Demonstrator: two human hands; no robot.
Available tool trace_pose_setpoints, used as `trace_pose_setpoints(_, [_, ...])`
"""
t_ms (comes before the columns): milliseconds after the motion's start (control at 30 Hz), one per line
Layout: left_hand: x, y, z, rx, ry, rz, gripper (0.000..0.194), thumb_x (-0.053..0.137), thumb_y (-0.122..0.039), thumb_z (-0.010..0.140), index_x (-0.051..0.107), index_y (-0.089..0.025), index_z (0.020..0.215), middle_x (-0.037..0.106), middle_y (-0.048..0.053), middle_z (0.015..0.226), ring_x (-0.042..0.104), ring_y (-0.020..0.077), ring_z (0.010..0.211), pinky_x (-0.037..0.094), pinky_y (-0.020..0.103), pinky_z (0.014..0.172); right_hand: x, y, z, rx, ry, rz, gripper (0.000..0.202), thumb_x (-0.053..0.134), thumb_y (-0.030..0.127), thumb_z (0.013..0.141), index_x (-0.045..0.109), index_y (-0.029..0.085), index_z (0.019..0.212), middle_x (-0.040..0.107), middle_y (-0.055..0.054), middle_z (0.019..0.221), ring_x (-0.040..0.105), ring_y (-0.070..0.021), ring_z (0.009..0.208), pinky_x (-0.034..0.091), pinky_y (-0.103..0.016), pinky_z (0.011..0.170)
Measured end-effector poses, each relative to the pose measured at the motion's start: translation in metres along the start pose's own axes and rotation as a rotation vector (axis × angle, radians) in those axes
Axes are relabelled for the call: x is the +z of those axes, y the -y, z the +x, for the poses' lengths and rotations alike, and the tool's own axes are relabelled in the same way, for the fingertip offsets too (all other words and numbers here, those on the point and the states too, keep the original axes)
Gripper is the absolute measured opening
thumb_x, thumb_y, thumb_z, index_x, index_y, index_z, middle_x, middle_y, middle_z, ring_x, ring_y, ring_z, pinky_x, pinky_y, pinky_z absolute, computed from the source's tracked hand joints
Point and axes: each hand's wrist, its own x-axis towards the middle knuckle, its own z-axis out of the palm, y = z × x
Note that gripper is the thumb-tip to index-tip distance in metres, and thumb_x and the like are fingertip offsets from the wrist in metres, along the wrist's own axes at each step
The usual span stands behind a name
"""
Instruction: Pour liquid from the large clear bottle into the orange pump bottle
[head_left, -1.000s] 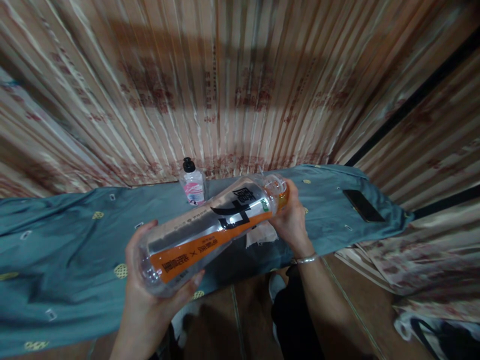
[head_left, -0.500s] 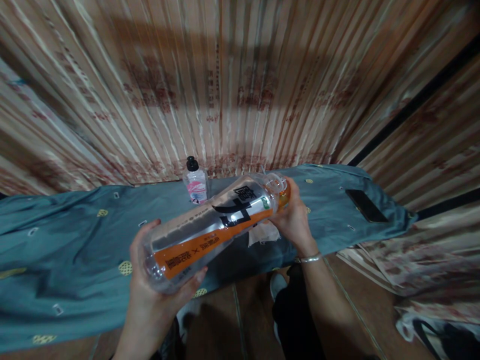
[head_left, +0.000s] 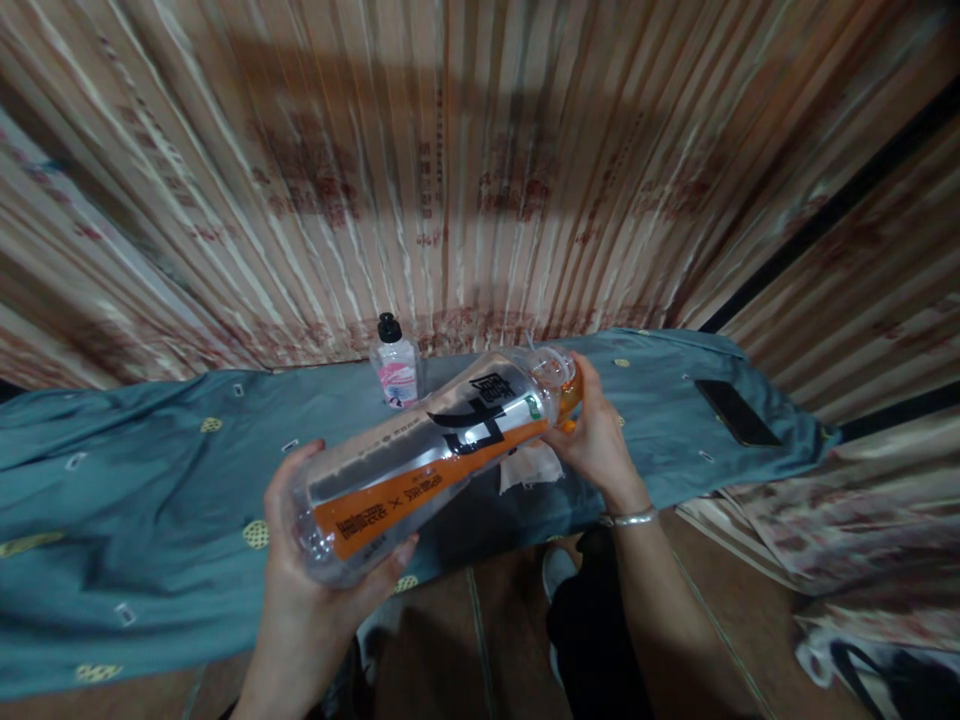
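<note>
A large clear plastic bottle [head_left: 420, 470] with a silver and orange label lies tilted in the air, its wide base lower left and its narrower end upper right. My left hand [head_left: 322, 570] wraps around the base, thumb and fingers on opposite sides. At the other end, my right hand [head_left: 596, 430] is closed around an orange, see-through piece [head_left: 571, 395] by the bottle's neck. Whether that piece is a cap or a separate container I cannot tell. Below the right hand, a whitish cloth or tissue [head_left: 531, 468] lies partly hidden by the bottle.
A small clear bottle [head_left: 397, 375] with a black top and pink label stands behind the large one. The surface wears a teal patterned cloth [head_left: 172, 500]. A black phone [head_left: 737, 412] rests at the right. Patterned curtains [head_left: 480, 180] hang behind, and a dark pole [head_left: 810, 230] slants on the right.
Both hands keep their hold on the large bottle, which has hardly moved. More of the orange piece shows beside my right fingers. The whole view has shifted slightly.
</note>
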Motion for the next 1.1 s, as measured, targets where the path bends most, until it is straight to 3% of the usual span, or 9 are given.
trace_pose_setpoints(133, [-0.004, -0.001, 0.000, -0.012, -0.009, 0.042, 0.098, 0.092, -0.030, 0.055, 0.048, -0.029, 0.142, 0.063, 0.002, 0.110, 0.070, 0.0190, 0.085, 0.064, 0.030, 0.071, -0.001, -0.001, 0.000, -0.005, 0.019, -0.001, 0.097, 0.076, 0.040, 0.073, 0.030, 0.014, 0.154, 0.056, -0.023, 0.146, 0.059, -0.0371, 0.131, 0.050, -0.054, 0.107])
trace_pose_setpoints(267, [-0.005, -0.005, -0.004, -0.183, 0.039, -0.037, 0.097, 0.090, -0.028, 0.056, 0.046, -0.029, 0.142, 0.064, 0.003, 0.112, 0.070, 0.0225, 0.090, 0.064, 0.036, 0.078, -0.001, -0.002, 0.000, -0.022, 0.014, -0.001, 0.095, 0.075, 0.037, 0.073, 0.029, 0.016, 0.154, 0.055, -0.022, 0.148, 0.057, -0.0366, 0.134, 0.050, -0.054, 0.107])
trace_pose_setpoints(400, [0.000, -0.016, -0.007, -0.333, -0.034, -0.150, 0.098, 0.089, -0.033, 0.054, 0.046, -0.030, 0.142, 0.061, 0.004, 0.117, 0.066, 0.0245, 0.095, 0.062, 0.040, 0.080, -0.001, -0.002, 0.000, -0.018, 0.006, -0.011, 0.095, 0.075, 0.037, 0.073, 0.030, 0.018, 0.154, 0.055, -0.020, 0.148, 0.058, -0.0371, 0.133, 0.051, -0.055, 0.106])
trace_pose_setpoints(633, [0.002, -0.019, -0.004, -0.275, -0.053, -0.067, 0.095, 0.090, -0.028, 0.053, 0.050, -0.029, 0.139, 0.065, 0.003, 0.110, 0.070, 0.0243, 0.089, 0.063, 0.040, 0.081, 0.001, -0.001, -0.001, 0.001, -0.004, -0.003, 0.093, 0.074, 0.041, 0.075, 0.030, 0.019, 0.154, 0.058, -0.020, 0.145, 0.061, -0.0377, 0.128, 0.052, -0.055, 0.102])
trace_pose_setpoints(1100, [0.003, -0.024, -0.007, -0.322, -0.073, -0.112, 0.099, 0.090, -0.028, 0.050, 0.050, -0.034, 0.140, 0.065, 0.003, 0.116, 0.069, 0.0280, 0.095, 0.063, 0.043, 0.081, 0.001, -0.001, 0.000, -0.016, -0.014, -0.008, 0.093, 0.075, 0.042, 0.074, 0.032, 0.018, 0.152, 0.058, -0.021, 0.144, 0.061, -0.0377, 0.129, 0.053, -0.055, 0.102])
